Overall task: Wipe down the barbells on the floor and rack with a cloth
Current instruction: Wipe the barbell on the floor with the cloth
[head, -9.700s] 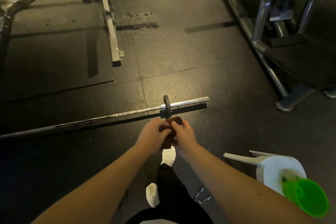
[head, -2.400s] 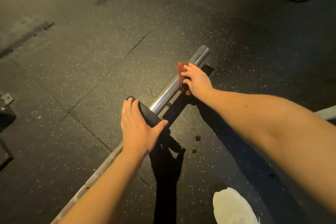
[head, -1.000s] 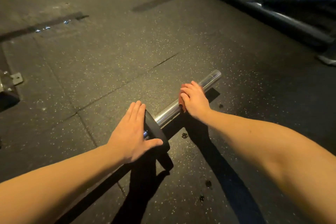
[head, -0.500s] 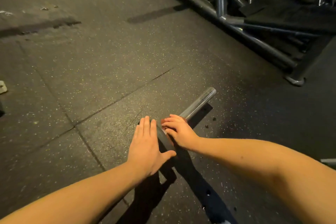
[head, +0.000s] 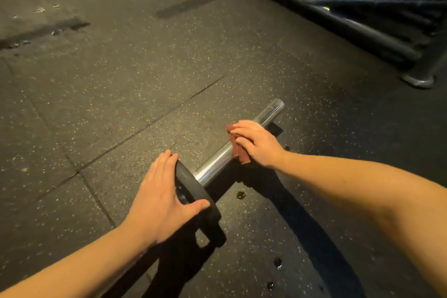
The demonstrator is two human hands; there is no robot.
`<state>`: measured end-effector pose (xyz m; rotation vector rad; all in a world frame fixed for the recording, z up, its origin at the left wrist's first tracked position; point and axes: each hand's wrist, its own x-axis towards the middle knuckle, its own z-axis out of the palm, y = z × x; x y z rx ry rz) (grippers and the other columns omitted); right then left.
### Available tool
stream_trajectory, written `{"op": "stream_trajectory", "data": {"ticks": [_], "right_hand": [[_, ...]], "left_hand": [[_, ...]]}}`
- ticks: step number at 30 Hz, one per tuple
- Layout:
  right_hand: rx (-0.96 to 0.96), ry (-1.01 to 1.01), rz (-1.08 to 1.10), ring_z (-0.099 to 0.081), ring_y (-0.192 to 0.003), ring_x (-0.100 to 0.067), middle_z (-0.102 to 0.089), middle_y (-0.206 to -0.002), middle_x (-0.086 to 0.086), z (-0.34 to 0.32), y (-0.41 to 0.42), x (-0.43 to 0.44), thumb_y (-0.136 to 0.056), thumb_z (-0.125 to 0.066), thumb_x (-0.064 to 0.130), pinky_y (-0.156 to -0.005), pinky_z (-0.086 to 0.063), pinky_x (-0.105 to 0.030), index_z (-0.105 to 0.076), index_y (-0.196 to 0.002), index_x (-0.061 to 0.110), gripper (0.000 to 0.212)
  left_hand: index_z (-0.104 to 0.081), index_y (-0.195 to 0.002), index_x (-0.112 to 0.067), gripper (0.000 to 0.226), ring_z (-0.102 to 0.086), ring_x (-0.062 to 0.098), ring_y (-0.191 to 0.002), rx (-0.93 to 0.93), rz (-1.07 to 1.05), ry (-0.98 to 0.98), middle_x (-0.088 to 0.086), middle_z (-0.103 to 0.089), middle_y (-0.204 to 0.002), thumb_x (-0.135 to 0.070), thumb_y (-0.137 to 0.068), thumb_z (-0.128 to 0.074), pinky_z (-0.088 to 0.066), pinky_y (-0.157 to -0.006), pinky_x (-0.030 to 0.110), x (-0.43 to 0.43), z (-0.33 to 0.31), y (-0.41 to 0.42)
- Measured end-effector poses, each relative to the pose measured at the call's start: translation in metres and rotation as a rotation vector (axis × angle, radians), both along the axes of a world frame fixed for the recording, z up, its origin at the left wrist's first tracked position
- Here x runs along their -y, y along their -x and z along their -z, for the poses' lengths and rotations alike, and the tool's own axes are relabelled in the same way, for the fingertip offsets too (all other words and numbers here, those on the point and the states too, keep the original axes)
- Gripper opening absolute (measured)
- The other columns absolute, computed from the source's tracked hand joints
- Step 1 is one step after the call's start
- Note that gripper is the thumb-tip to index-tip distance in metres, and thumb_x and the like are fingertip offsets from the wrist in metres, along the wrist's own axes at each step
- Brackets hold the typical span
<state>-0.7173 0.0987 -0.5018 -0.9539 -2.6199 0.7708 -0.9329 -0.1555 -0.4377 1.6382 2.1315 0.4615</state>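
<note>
A barbell lies on the dark rubber floor, its chrome sleeve (head: 263,113) pointing up and to the right. A small black plate (head: 193,189) sits on the sleeve's inner end. My left hand (head: 159,198) rests flat against the plate, fingers straight, thumb along its rim. My right hand (head: 256,143) wraps a reddish-brown cloth (head: 238,150) around the middle of the sleeve. The bar's shaft is hidden under my left forearm.
The metal base frame of a gym machine (head: 343,22) runs across the top right, ending in a round foot (head: 419,80). Dark wet spots (head: 240,194) dot the floor near the sleeve. Seams cross the speckled floor mats (head: 121,68).
My right hand with the cloth has slid outward along the sleeve, away from the plate, after sliding in against it half a second ago. My left hand stays on the plate.
</note>
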Motion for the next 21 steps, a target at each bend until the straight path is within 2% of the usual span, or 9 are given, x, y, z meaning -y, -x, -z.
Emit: {"op": "stream_trajectory", "data": {"ticks": [3, 5, 9, 12, 14, 15, 17, 21], "right_hand": [[0.001, -0.027, 0.185, -0.039, -0.145, -0.025, -0.057, -0.145, -0.004, 0.008, -0.015, -0.057, -0.105, -0.05, 0.028, -0.124, -0.026, -0.045, -0.066, -0.131, 0.013, 0.034], [-0.018, -0.016, 0.301, -0.034, -0.148, -0.029, -0.054, -0.148, -0.007, 0.009, -0.016, -0.079, -0.107, -0.049, 0.024, -0.126, -0.02, -0.043, -0.065, -0.131, 0.012, 0.032], [-0.064, 0.009, 0.452, -0.02, -0.154, -0.026, -0.044, -0.156, -0.006, 0.006, 0.005, -0.054, -0.106, -0.048, 0.031, -0.128, -0.015, -0.045, -0.064, -0.13, 0.011, 0.036], [-0.133, 0.041, 0.315, -0.008, -0.156, -0.017, -0.035, -0.16, 0.0, 0.008, 0.02, 0.015, -0.107, -0.044, 0.033, -0.126, -0.015, -0.043, -0.06, -0.134, 0.015, 0.037], [-0.156, 0.092, 0.135, -0.005, -0.156, -0.012, -0.031, -0.161, 0.003, 0.014, 0.033, 0.068, -0.108, -0.043, 0.029, -0.126, -0.01, -0.035, -0.057, -0.139, 0.016, 0.036], [-0.175, 0.099, 0.05, -0.006, -0.156, -0.011, -0.032, -0.161, 0.002, 0.016, 0.041, 0.089, -0.108, -0.045, 0.024, -0.126, -0.007, -0.03, -0.057, -0.14, 0.015, 0.036], [-0.201, 0.072, -0.062, -0.014, -0.155, -0.015, -0.037, -0.158, -0.002, 0.023, 0.049, 0.111, -0.105, -0.051, 0.017, -0.128, -0.012, -0.031, -0.059, -0.139, 0.013, 0.036], [-0.141, 0.026, -0.201, -0.026, -0.151, -0.015, -0.047, -0.153, 0.003, 0.018, 0.034, 0.072, -0.103, -0.055, 0.019, -0.124, -0.023, -0.036, -0.06, -0.14, 0.02, 0.037]], "left_hand": [[-0.011, -0.163, -0.019, 0.139, -0.01, 0.017, -0.157, 0.015, -0.009, 0.02, -0.001, -0.009, -0.171, -0.103, -0.058, -0.045, -0.017, -0.128, 0.042, -0.001, -0.006, 0.005], [-0.015, -0.162, -0.018, 0.138, -0.017, 0.018, -0.156, -0.037, 0.007, 0.044, 0.001, -0.016, -0.17, -0.104, -0.058, -0.045, -0.017, -0.128, 0.041, -0.004, -0.012, 0.01], [-0.03, -0.158, -0.012, 0.134, -0.028, 0.023, -0.151, -0.21, 0.059, 0.049, 0.005, -0.03, -0.165, -0.106, -0.062, -0.036, -0.021, -0.127, 0.043, -0.012, -0.023, 0.015], [-0.035, -0.155, -0.015, 0.123, -0.03, 0.022, -0.149, -0.176, 0.033, 0.033, 0.001, -0.031, -0.163, -0.1, -0.067, -0.043, -0.028, -0.124, 0.043, -0.01, -0.026, 0.017], [-0.045, -0.148, -0.013, 0.11, -0.035, 0.024, -0.143, -0.156, 0.02, -0.009, 0.002, -0.036, -0.156, -0.09, -0.069, -0.053, -0.035, -0.119, 0.043, -0.009, -0.026, 0.013], [-0.049, -0.142, -0.011, 0.102, -0.039, 0.026, -0.14, -0.159, 0.022, -0.045, 0.004, -0.04, -0.151, -0.084, -0.071, -0.056, -0.038, -0.117, 0.043, -0.008, -0.026, 0.008], [-0.053, -0.134, -0.008, 0.092, -0.042, 0.029, -0.137, -0.179, 0.03, -0.077, 0.007, -0.044, -0.145, -0.077, -0.074, -0.058, -0.041, -0.114, 0.044, -0.006, -0.023, -0.006], [-0.045, -0.141, -0.002, 0.114, -0.028, 0.031, -0.147, -0.255, 0.003, -0.027, 0.014, -0.038, -0.153, -0.089, -0.069, -0.054, -0.036, -0.119, 0.051, -0.005, -0.01, -0.028]]}}
